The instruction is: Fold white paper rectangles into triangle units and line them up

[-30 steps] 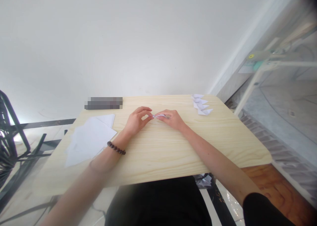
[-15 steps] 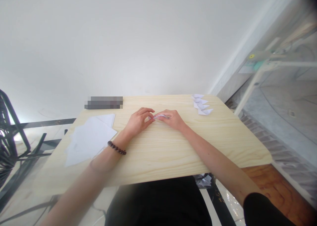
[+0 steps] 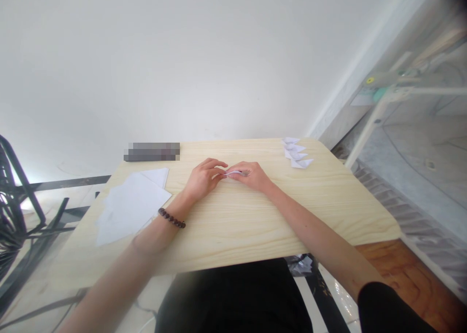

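Between my two hands, over the middle of the table (image 3: 237, 226), is a small piece of folded white paper (image 3: 233, 173). My left hand (image 3: 203, 178), with a dark bead bracelet at its wrist, pinches the paper's left end between thumb and fingers. At the other end, my right hand (image 3: 254, 176) grips the paper, thumb below and fingers over it. Much of the paper is covered by the fingers. A fanned pile of white paper sheets (image 3: 131, 206) lies left of my left hand. Several folded white paper pieces (image 3: 299, 162) stand in a row at the back right.
A blurred-out dark oblong thing (image 3: 152, 152) lies at the table's back left, near the white wall (image 3: 219, 60). Black metal chair parts (image 3: 22, 192) stand off the left side. A pale metal frame (image 3: 372, 126) rises beyond the right edge.
The folded paper has shifted slightly in my fingers, and the left fingertips have closed in a little on its end. Both arms stay almost where they were.
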The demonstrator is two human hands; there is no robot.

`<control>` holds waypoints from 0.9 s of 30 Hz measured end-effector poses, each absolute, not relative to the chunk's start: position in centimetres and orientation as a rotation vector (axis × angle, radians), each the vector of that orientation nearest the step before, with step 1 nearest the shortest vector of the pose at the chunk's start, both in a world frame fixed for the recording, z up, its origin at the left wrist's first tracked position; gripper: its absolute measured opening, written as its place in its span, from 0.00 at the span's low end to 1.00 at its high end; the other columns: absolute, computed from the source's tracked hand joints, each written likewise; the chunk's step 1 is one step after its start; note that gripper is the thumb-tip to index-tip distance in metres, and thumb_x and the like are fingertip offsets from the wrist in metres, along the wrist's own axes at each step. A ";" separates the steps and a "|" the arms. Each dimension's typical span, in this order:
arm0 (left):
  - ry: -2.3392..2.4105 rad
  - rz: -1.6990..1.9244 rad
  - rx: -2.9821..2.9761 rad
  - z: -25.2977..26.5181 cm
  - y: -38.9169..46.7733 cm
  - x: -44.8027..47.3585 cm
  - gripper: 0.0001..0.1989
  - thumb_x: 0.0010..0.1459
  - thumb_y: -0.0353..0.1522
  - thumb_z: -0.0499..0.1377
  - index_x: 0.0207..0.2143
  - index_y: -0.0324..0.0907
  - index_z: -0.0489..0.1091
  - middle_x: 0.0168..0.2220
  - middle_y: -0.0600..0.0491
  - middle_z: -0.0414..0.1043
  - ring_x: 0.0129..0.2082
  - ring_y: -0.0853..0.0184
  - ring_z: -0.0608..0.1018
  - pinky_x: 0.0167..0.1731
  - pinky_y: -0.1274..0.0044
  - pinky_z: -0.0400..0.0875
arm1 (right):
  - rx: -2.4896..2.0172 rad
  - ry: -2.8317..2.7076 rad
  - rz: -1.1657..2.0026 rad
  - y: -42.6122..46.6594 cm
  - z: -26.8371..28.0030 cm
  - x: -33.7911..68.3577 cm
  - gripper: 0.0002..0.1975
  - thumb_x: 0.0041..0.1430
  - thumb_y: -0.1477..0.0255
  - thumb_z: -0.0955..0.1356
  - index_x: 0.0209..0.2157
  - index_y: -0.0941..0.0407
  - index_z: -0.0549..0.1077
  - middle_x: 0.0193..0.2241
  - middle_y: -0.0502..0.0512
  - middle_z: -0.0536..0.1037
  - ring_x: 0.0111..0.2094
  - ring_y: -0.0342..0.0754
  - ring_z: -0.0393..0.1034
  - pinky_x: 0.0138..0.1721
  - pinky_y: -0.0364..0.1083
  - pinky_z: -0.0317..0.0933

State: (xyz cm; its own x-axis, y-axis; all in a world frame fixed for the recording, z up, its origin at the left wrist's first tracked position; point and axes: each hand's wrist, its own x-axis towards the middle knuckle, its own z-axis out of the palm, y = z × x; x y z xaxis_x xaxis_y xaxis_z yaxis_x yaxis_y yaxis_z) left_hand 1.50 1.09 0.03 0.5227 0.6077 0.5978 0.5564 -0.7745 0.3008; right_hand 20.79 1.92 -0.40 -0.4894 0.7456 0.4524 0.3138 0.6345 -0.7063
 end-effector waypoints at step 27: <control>1.188 1.118 2.499 -0.4 1.1 1.4 0.05 0.53 0.33 0.55 0.30 0.43 0.70 0.38 0.52 0.72 0.39 0.67 0.71 0.40 0.73 0.66 | -0.847 -2.033 0.681 1.9 -0.3 20.9 0.09 0.51 0.67 0.65 0.33 0.54 0.75 0.33 0.52 0.77 0.37 0.44 0.69 0.38 0.42 0.62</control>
State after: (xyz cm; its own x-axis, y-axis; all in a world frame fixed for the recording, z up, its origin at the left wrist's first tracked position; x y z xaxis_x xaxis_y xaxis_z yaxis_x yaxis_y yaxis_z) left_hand 1.37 1.13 -0.43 0.4061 0.7214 0.5610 0.6040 -0.6726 0.4276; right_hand 20.91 1.87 -0.25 -0.4444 0.7608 0.4730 0.3219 0.6284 -0.7082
